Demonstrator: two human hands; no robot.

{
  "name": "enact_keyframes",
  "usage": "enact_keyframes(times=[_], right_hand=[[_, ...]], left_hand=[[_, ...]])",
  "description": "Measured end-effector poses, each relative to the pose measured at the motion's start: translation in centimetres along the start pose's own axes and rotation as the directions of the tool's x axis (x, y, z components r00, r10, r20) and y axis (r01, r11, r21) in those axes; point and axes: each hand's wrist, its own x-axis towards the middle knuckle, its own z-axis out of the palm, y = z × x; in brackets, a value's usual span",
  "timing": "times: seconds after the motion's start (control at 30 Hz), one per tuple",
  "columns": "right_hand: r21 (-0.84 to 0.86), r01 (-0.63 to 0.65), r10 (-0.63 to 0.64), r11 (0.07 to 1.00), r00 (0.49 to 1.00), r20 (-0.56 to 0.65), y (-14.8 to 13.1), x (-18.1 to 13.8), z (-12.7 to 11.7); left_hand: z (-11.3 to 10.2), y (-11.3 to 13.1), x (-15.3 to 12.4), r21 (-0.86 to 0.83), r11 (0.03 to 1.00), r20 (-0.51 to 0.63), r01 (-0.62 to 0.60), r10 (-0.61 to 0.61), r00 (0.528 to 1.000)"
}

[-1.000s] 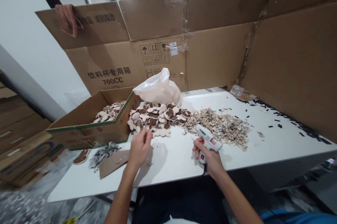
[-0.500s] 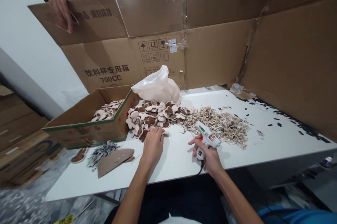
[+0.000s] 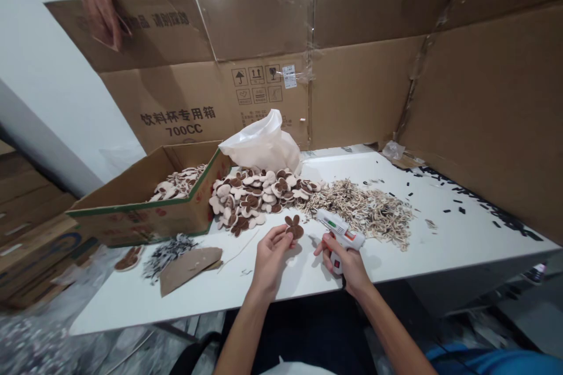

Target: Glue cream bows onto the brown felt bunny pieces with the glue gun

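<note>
Between the thumb and fingers of my left hand [image 3: 273, 254] is a brown bunny-shaped felt piece [image 3: 294, 227], held up just above the table with its ears pointing away from me. My right hand [image 3: 345, 262] is wrapped round the handle of a white glue gun [image 3: 341, 231]; its nozzle points up and left, toward the piles. Behind my left hand lies a heap of brown and cream felt pieces [image 3: 253, 196]. Beyond the glue gun spreads a pile of short beige strips [image 3: 369, 213].
An open cardboard box [image 3: 145, 225] with more felt pieces stands at the left. Near it are grey-black scraps [image 3: 169, 254], a cardboard piece [image 3: 190, 269] and a lone bunny piece [image 3: 129, 258]. A white plastic bag [image 3: 264, 143] sits behind the heap. Tall cardboard walls [image 3: 365, 93] border the table.
My left hand has come away from the heap, moving right and nearer me, with the brown bunny piece now showing in its fingers. The glue gun's nozzle has swung slightly left.
</note>
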Motion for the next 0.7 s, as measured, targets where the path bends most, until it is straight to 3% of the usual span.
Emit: enact_keyframes(times=[0.17, 0.27, 0.5, 0.7], right_hand=[[-0.087, -0.097, 0.097, 0.991, 0.995, -0.008, 0.1, -0.1, -0.1], [-0.129, -0.12, 0.128, 0.984, 0.99, 0.056, 0.1, -0.1, -0.4], [-0.199, -0.125, 0.171, 0.972, 0.957, 0.236, -0.2, -0.2, -0.8], [-0.345, -0.103, 0.198, 0.933, 0.947, 0.253, -0.4, -0.5, -0.4]], left_hand=[[0.1, -1.8, -0.4, -0.052, 0.998, -0.106, -0.032, 0.026, 0.994], [-0.2, -2.0, -0.4, -0.069, 0.996, -0.159, -0.053, 0.041, 0.986], [-0.2, -2.4, -0.6, 0.001, 0.99, -0.195, -0.143, 0.14, 0.971], [-0.2, -2.4, -0.7, -0.013, 0.986, -0.211, -0.164, 0.157, 0.965]])
